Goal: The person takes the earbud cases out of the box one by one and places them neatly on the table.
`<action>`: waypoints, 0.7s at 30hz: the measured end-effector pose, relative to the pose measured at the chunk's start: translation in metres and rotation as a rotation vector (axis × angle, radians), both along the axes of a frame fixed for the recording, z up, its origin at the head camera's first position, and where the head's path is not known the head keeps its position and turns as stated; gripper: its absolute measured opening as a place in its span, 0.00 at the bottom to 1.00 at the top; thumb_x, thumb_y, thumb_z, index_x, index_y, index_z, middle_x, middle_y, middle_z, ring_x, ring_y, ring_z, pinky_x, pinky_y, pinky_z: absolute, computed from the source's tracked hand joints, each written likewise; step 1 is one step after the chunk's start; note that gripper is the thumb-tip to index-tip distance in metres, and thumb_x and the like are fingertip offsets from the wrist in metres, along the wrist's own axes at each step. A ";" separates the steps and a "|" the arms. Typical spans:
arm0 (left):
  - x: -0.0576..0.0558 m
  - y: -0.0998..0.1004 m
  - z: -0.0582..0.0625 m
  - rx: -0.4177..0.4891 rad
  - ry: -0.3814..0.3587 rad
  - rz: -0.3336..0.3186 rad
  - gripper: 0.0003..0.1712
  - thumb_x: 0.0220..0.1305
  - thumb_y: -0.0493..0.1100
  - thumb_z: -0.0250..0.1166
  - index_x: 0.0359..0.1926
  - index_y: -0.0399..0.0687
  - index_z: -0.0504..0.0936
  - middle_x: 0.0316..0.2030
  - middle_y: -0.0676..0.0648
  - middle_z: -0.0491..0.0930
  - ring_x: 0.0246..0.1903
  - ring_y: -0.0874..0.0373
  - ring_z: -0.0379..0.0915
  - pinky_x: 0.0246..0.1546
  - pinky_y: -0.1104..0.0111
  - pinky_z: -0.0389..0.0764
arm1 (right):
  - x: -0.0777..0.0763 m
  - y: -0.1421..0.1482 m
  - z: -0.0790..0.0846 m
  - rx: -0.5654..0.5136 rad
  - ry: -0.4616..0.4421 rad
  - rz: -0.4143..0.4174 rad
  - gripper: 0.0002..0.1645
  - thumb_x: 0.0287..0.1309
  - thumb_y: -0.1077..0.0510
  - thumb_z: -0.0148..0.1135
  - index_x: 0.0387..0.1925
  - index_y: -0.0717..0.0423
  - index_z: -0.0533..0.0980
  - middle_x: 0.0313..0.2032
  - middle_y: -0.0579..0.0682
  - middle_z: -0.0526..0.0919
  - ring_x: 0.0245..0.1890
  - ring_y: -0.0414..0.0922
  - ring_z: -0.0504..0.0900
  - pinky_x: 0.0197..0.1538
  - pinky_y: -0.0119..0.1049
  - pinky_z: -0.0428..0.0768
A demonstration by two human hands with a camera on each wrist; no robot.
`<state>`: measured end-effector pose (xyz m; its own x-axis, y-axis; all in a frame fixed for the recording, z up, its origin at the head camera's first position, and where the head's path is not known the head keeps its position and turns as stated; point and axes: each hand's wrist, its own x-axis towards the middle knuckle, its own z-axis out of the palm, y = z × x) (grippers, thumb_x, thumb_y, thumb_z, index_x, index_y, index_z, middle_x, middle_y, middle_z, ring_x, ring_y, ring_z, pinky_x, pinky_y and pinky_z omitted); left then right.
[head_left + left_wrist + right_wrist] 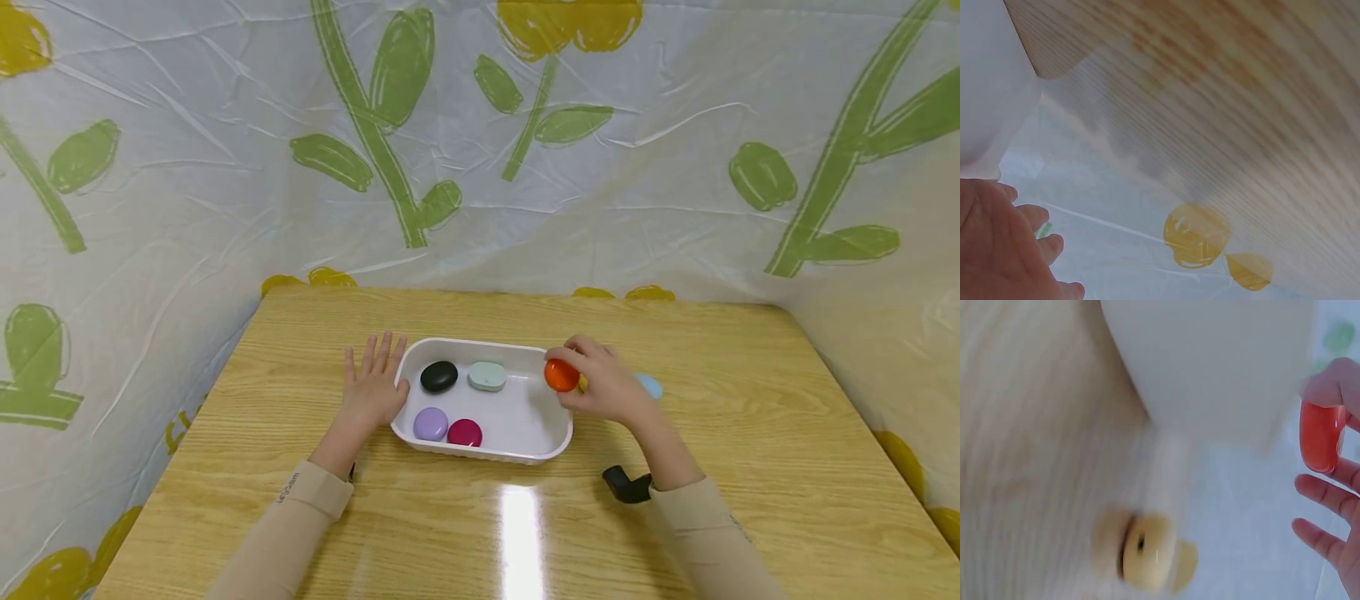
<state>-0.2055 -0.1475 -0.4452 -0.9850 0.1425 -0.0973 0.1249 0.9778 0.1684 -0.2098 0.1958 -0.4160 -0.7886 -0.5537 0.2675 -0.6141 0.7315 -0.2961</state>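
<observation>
A white tray [517, 412] stands on the wooden table. My left hand [373, 396] lies at its left end with fingers straight and spread, the thumb by the rim. Above the tray's right end, my right hand [611, 387] pinches a glossy orange rounded disc [561, 376] between thumb and fingers. The right wrist view shows the same disc [1319, 437] edge-on, smooth and thick. Inside the tray are a black oval piece [439, 377], a pale mint oval piece [487, 376], a lilac round piece [431, 424] and a crimson round piece [465, 432].
Right of the tray, a yellow rounded piece [1147, 553] sits on the table, mostly hidden by my right hand in the head view. A light blue piece [649, 385] lies beyond that hand. A flower-printed sheet [525, 225] hangs behind the table.
</observation>
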 end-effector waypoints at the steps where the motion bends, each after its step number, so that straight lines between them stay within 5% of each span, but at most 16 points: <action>1: 0.000 0.000 0.000 0.000 0.001 0.000 0.38 0.66 0.51 0.43 0.72 0.52 0.39 0.71 0.43 0.36 0.69 0.45 0.27 0.64 0.45 0.27 | -0.002 0.007 0.000 -0.019 0.007 -0.029 0.28 0.38 0.56 0.69 0.47 0.50 0.75 0.42 0.53 0.73 0.41 0.51 0.73 0.48 0.53 0.67; 11: 0.000 0.000 0.000 -0.002 -0.008 0.002 0.38 0.66 0.51 0.43 0.72 0.52 0.39 0.71 0.44 0.36 0.69 0.46 0.26 0.64 0.46 0.26 | -0.003 0.087 -0.010 -0.104 -0.060 -0.333 0.30 0.43 0.59 0.69 0.50 0.59 0.70 0.42 0.63 0.69 0.40 0.61 0.71 0.45 0.60 0.61; 21: 0.000 -0.001 0.002 -0.003 -0.022 0.007 0.38 0.66 0.52 0.43 0.72 0.52 0.38 0.71 0.44 0.35 0.69 0.46 0.25 0.64 0.46 0.24 | 0.003 0.140 -0.028 0.005 -0.254 -0.525 0.33 0.47 0.51 0.65 0.53 0.60 0.66 0.45 0.69 0.66 0.40 0.65 0.69 0.39 0.58 0.69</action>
